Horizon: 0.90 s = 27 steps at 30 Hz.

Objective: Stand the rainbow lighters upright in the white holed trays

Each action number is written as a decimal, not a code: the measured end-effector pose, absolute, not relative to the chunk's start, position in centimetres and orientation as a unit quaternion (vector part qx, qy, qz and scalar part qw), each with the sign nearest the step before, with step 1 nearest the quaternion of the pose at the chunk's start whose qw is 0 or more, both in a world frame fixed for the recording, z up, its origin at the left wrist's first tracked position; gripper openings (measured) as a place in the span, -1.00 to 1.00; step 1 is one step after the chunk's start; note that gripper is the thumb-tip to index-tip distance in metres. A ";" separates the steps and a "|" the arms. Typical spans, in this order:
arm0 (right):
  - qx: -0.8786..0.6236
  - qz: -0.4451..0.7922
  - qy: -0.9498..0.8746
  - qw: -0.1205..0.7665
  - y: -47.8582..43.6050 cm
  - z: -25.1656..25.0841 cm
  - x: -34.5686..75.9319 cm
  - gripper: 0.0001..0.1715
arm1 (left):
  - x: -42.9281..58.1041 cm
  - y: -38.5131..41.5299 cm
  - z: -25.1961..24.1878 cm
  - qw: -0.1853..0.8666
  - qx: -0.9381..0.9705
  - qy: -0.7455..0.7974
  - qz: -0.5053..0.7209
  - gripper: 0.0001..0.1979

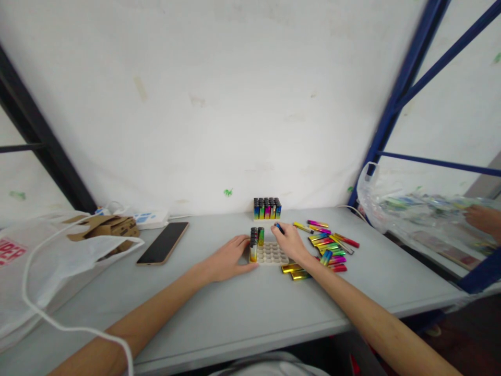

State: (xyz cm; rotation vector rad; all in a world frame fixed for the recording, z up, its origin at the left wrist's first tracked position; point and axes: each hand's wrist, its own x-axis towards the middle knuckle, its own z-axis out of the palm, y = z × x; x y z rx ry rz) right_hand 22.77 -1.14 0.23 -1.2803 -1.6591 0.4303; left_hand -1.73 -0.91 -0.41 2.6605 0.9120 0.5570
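Note:
A small white tray point(274, 256) with round holes lies on the grey table point(235, 308). Several rainbow-coloured lighters point(256, 241) stand in its left column. My left hand point(230, 257) rests flat against the tray's left side, fingers stretched out and touching it. My right hand point(289, 241) hovers over the tray's far right corner, its fingers pinching a blue lighter point(278, 227). A pile of loose lighters point(326, 245) lies just right of that hand. A full tray of lighters point(266, 208) stands behind, near the wall.
A phone point(163, 243) lies face up at the left. Beside it are a cardboard box point(105, 227), a white plastic bag point(43, 266) and a power strip point(151, 216). A clear bag point(395, 209) sits at the right by the blue rack point(395, 99). Another person's hand point(485, 219) shows at far right.

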 end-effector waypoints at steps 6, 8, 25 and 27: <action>-0.517 0.186 -0.691 0.469 -1.1 0.5 22.7 -0.45 | -1.7 -1.0 -0.3 0.132 0.921 0.315 0.190 -0.40; -0.521 0.182 -0.695 0.460 -1.1 0.4 22.7 -0.51 | -1.7 -1.0 -0.3 0.132 0.921 0.312 0.192 -0.41; -0.482 0.066 -0.814 0.317 -1.9 0.9 23.9 -0.68 | -1.7 -0.9 -0.4 0.139 0.920 0.308 0.197 -0.40; -0.458 0.028 -0.836 0.299 -2.0 1.4 24.2 -0.67 | -1.7 -0.9 -0.5 0.140 0.919 0.312 0.194 -0.39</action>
